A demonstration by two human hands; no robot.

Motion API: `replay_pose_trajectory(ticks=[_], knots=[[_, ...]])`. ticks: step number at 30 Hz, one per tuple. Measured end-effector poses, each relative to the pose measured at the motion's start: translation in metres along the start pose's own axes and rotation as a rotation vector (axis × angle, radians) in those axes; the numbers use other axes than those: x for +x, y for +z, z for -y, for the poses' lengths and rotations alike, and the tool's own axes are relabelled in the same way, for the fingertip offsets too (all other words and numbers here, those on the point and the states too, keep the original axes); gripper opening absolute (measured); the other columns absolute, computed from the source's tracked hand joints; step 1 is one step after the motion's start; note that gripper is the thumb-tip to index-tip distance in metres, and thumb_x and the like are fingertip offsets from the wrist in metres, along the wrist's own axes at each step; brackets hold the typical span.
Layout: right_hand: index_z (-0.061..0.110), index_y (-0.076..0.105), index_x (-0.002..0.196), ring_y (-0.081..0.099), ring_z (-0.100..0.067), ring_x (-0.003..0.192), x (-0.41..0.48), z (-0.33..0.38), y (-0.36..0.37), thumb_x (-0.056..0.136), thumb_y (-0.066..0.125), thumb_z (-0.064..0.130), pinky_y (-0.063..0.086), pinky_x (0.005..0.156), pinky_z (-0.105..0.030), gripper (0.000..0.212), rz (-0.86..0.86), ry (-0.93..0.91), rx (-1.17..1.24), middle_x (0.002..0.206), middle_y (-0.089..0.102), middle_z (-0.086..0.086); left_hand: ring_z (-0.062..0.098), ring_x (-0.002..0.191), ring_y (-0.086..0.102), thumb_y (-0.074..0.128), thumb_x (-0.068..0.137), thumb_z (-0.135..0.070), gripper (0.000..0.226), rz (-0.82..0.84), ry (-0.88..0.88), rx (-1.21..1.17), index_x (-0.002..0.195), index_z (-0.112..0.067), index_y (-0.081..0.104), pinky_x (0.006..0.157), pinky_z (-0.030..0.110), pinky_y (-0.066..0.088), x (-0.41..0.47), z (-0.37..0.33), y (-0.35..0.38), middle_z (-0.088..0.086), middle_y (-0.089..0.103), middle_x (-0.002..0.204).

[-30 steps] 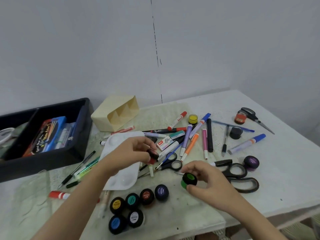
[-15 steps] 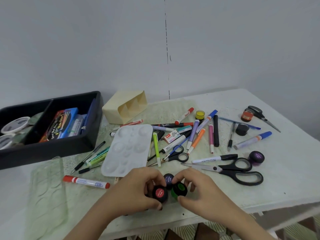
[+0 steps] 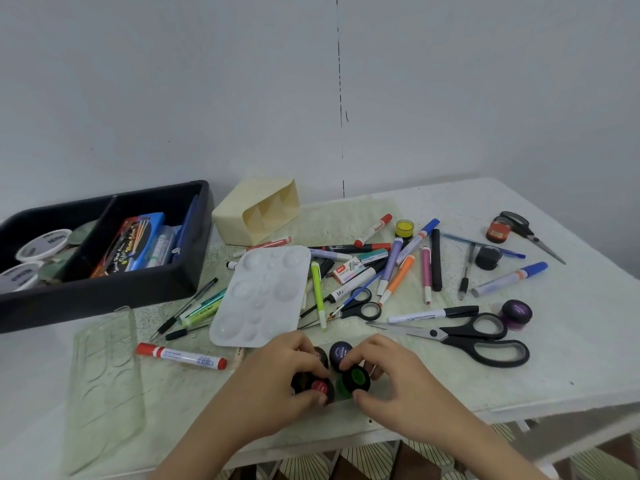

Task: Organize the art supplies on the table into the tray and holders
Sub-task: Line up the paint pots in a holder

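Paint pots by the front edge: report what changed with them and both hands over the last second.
The left hand carried the red pot from over the palette down toward the person, to beside the green pot, which the right hand brought in next to the dark blue pot. Both hands still grip their pots. Palette, large scissors and tray stayed put.

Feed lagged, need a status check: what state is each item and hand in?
left hand: grips the red paint pot
right hand: pinches the green paint pot
red paint pot: lid on, held
green paint pot: lid on, tilted, held
cream holder: tipped on its side, compartments empty
black tray: upright, partly filled
large scissors: flat on table, untouched
red marker: capped, lying loose
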State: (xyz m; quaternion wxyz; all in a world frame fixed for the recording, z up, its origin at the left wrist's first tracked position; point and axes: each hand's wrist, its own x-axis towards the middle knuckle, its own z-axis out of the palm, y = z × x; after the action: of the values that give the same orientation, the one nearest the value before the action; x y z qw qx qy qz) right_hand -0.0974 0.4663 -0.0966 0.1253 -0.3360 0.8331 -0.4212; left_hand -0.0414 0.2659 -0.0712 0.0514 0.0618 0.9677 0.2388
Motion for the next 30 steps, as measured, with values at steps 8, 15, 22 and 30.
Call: replay_pose_trajectory(ticks=[8, 15, 22, 30], knots=[[0.036, 0.057, 0.107, 0.05, -0.003, 0.097, 0.001, 0.0, 0.002, 0.078, 0.067, 0.022, 0.04, 0.078, -0.01, 0.033, -0.02, -0.027, 0.005, 0.098, 0.054, 0.019, -0.004, 0.088, 0.047, 0.078, 0.067, -0.033, 0.027, -0.02, -0.068, -0.147, 0.08, -0.047, 0.059, 0.072, 0.013, 0.041, 0.001, 0.006, 0.003, -0.025, 0.048, 0.097], [0.035, 0.056, 0.104, 0.049, -0.001, 0.098, 0.0, -0.005, 0.005, 0.082, 0.066, 0.025, 0.039, 0.077, -0.009, 0.027, -0.066, -0.004, -0.022, 0.095, 0.057, 0.015, -0.003, 0.088, 0.047, 0.076, 0.067, -0.035, 0.021, -0.043, -0.034, -0.146, 0.079, -0.044, 0.061, 0.07, 0.013, 0.041, 0.001, 0.009, 0.008, -0.027, 0.045, 0.1], [0.043, 0.055, 0.099, 0.053, -0.001, 0.095, -0.018, -0.023, -0.028, 0.08, 0.052, 0.043, 0.039, 0.077, -0.009, 0.019, -0.317, -0.002, -0.065, 0.097, 0.056, 0.024, 0.001, 0.089, 0.052, 0.068, 0.078, -0.039, 0.012, -0.041, 0.067, -0.166, 0.088, -0.039, 0.062, 0.076, 0.019, 0.045, 0.027, -0.014, 0.004, -0.021, 0.052, 0.096], [0.022, 0.056, 0.128, 0.046, -0.028, 0.115, -0.034, -0.089, -0.108, 0.08, 0.056, 0.004, 0.037, 0.092, -0.036, 0.051, -0.469, 0.395, -0.669, 0.128, 0.056, -0.006, -0.001, 0.081, 0.051, 0.063, 0.085, -0.026, 0.014, -0.116, 0.168, -0.203, 0.097, -0.032, 0.061, 0.068, 0.011, 0.038, 0.11, -0.046, 0.023, -0.014, 0.056, 0.094]])
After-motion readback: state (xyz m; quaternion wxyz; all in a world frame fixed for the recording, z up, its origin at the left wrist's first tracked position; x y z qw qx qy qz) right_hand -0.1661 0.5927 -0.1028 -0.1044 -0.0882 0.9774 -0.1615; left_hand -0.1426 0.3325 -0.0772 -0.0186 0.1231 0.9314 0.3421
